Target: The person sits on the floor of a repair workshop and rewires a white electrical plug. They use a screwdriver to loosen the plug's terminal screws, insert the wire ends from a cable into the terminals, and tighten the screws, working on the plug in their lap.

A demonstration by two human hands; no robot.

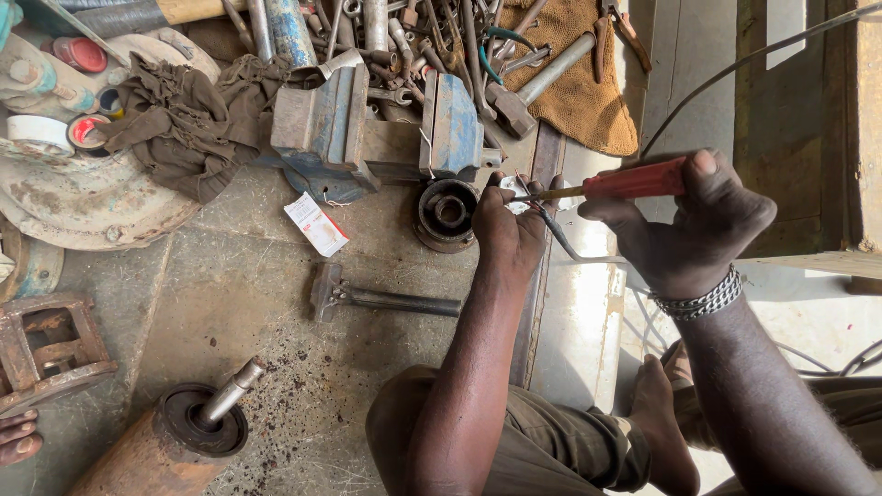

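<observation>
Hands first: we're gripping a red-handled screwdriver (634,179) in our right hand (694,225), fingers wrapped tight around the handle, and its shaft is pointing left toward our left hand (508,230). That left hand is pinching a small whitish part (514,188) against the edge of the surface (239,285), and the screwdriver tip is meeting it right there. We can't tell exactly what the little part is, it's mostly hidden by the fingers.

Just left of our left hand, a round metal bearing housing (447,213) is sitting on the surface, almost touching the knuckles. Above it, farther from us, a blue bench vise (367,129) is standing with its jaws apart. Beyond the vise we're looking at a heap of wrenches and rods (413,37), and a hammer (542,83) is lying on a tan cloth (588,92) above our right hand.

Down and left of our left hand, a dark steel shaft with a yoke end (381,296) is lying flat, and a small white and red packet (315,223) is sitting near it. A dark rag (184,129) is bunched up well to the left. A rusty cylinder with a rod (175,441) is lying nearer us on the left.
</observation>
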